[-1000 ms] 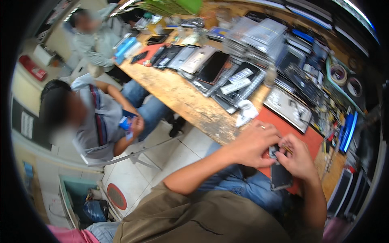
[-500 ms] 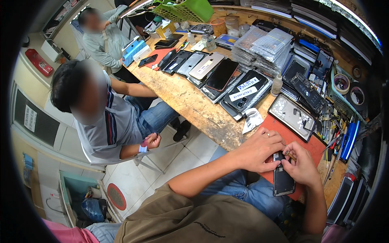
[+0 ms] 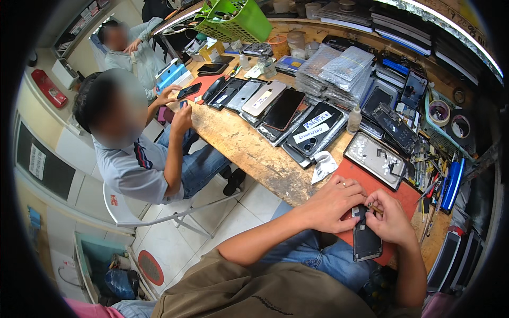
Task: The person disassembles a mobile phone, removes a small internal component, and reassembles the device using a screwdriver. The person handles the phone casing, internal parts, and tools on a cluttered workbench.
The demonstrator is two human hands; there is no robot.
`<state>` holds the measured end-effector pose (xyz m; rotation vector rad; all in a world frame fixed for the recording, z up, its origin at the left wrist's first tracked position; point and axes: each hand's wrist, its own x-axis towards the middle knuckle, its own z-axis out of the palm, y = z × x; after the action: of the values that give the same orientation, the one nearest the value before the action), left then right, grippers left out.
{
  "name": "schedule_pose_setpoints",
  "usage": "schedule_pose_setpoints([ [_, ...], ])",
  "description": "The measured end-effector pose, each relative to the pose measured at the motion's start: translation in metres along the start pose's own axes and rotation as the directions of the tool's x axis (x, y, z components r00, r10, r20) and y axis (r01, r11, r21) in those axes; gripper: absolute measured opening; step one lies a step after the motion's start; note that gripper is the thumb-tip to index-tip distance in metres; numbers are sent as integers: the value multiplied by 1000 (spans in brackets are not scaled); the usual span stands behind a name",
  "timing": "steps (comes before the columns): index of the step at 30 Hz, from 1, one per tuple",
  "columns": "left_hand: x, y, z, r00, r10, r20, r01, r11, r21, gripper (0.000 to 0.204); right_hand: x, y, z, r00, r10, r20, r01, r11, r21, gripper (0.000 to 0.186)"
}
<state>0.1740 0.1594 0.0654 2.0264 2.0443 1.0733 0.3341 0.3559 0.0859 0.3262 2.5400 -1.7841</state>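
A black phone part (image 3: 367, 242), perhaps a screen or an opened phone, lies near the front edge of the red mat (image 3: 352, 170). My left hand (image 3: 338, 204) grips its upper end, thumb along the left side and the other fingers curled over the far end. My right hand (image 3: 391, 218) pinches a small brownish tool (image 3: 376, 209) against the upper part of it; the tool's tip is hidden by my fingers. Beyond my hands a shallow tray (image 3: 374, 159) holds small loose parts. A white crumpled packet (image 3: 324, 167) lies left of it.
Several phones (image 3: 315, 130) line the wooden bench (image 3: 228, 140), with bubble-wrap packages (image 3: 339, 69) behind. A dropper bottle (image 3: 354, 121) stands beyond the tray. Pliers and tools lie by a blue tool (image 3: 452, 185) at right. A seated person (image 3: 138, 159) holds a phone (image 3: 189, 91); another person stands behind.
The view has shifted slightly. My hands keep their grip on the phone part and tool. The seated person has raised both hands to the bench and taken hold of a phone.
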Motion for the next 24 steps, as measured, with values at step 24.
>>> schedule_pose_setpoints([
  [24, 7, 2, -14, 992, -60, 109, 59, 998, 15, 46, -4, -23, -22, 973, -105, -203, 88, 992, -87, 25],
])
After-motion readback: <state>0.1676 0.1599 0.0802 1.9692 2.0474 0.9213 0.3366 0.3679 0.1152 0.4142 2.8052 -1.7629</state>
